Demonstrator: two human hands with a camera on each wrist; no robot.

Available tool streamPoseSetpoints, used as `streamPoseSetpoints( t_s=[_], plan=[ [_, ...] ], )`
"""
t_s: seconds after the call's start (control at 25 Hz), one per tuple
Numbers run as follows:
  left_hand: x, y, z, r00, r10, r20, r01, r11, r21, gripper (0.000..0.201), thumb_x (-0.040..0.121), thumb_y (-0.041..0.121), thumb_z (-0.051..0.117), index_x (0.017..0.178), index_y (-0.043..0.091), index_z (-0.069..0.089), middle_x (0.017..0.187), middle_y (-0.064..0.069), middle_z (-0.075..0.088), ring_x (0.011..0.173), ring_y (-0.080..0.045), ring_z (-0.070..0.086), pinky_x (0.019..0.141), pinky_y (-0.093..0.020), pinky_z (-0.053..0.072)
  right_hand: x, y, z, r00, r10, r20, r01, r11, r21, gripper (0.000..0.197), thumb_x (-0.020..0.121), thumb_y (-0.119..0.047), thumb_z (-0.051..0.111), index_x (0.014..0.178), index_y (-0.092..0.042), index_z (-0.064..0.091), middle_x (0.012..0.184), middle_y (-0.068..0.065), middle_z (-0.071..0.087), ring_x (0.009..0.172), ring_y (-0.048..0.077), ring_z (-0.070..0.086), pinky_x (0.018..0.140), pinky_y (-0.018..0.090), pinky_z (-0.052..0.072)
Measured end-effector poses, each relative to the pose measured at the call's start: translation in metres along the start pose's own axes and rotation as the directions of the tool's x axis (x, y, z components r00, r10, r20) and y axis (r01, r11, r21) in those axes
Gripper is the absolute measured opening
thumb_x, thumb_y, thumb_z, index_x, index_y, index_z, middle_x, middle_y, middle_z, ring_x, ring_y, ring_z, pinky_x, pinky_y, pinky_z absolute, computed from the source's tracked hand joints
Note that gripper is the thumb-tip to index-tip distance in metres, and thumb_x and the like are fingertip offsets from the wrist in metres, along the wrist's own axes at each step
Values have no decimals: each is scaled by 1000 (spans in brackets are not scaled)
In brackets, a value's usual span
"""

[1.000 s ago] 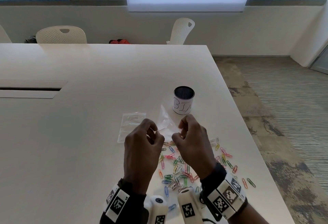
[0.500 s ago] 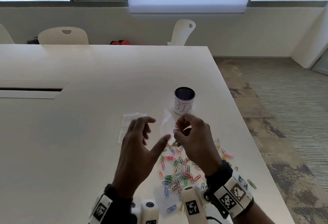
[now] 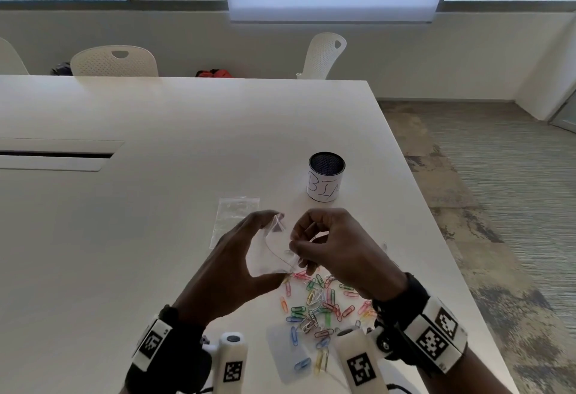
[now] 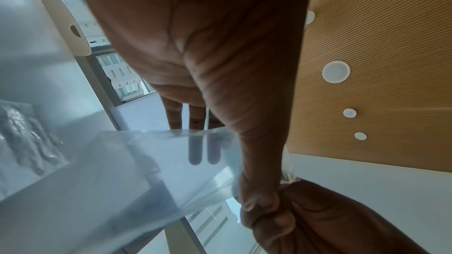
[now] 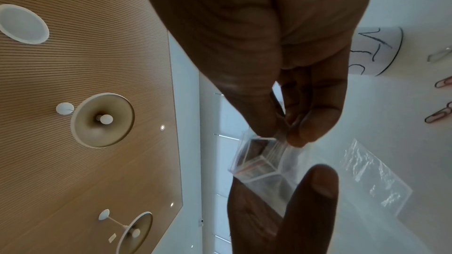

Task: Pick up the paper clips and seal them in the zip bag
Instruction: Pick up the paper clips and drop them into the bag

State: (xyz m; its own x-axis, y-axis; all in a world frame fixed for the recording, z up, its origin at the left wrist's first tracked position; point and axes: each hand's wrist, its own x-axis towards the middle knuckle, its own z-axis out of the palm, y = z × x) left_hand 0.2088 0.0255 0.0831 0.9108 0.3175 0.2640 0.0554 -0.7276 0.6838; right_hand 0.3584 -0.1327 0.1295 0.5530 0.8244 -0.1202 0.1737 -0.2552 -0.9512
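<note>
A clear zip bag (image 3: 270,257) hangs just above the table between my two hands. My left hand (image 3: 240,256) holds it from the left, with straight fingers (image 4: 195,117) behind the film and the thumb in front at its lower edge. My right hand (image 3: 338,247) pinches the bag's top edge between thumb and fingertips (image 5: 303,132). In the right wrist view the bag's mouth (image 5: 259,161) gapes a little beside my left thumb (image 5: 315,181). No clip shows inside the bag. Several coloured paper clips (image 3: 318,306) lie scattered on the table under and in front of my hands.
A second clear zip bag (image 3: 234,216) lies flat on the white table (image 3: 156,222) just beyond my left hand. A small cup marked BIN (image 3: 325,180) stands beyond my right hand. The table's right edge (image 3: 436,222) runs close to the clips.
Half a second ago my left hand was spread and off the bag, which the right hand held up alone. Now the left hand holds the bag again, and the bag sits lower and nearer me.
</note>
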Motion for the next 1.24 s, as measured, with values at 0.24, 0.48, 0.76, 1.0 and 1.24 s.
streamPoseSetpoints(
  t_s=[0.24,0.48,0.76,1.0,1.24],
  plan=[
    [-12,-18,-6,998,-54,-28,53,998,-17,74,73,50,81,138,35,50,126,22,64,122,-1,60,103,-10,42,26,24,-27,985,-25,-172,-18,969,-245,11,95,-22,73,94,-11,71,83,5,75,72,19,74,70,31,63],
    [-25,-34,-10,995,-97,-31,97,995,-26,69,73,48,78,135,34,51,119,24,63,119,-7,62,99,-5,40,68,70,-24,985,-6,171,130,678,-723,62,86,-36,81,139,-14,60,137,5,64,120,18,62,106,35,52],
    [-27,-40,2,993,-122,-2,121,992,-40,70,75,45,79,138,33,52,118,31,60,118,2,59,97,-1,37,82,87,-9,952,159,262,153,494,-856,102,69,-65,84,154,-28,41,150,3,44,139,25,40,116,47,44],
    [-24,-46,10,990,-139,11,140,988,-60,73,78,32,87,141,31,51,118,28,60,119,0,60,98,-3,39,67,90,2,965,-12,260,217,588,-779,32,91,-29,77,121,-19,72,128,2,63,109,18,63,100,37,56],
    [-21,-52,20,988,-156,19,157,984,-83,73,78,27,88,140,32,50,117,31,59,121,3,58,99,-2,38,62,95,10,962,-137,235,272,538,-798,9,98,-11,66,100,-10,75,102,3,70,85,14,68,84,25,60]
  ],
)
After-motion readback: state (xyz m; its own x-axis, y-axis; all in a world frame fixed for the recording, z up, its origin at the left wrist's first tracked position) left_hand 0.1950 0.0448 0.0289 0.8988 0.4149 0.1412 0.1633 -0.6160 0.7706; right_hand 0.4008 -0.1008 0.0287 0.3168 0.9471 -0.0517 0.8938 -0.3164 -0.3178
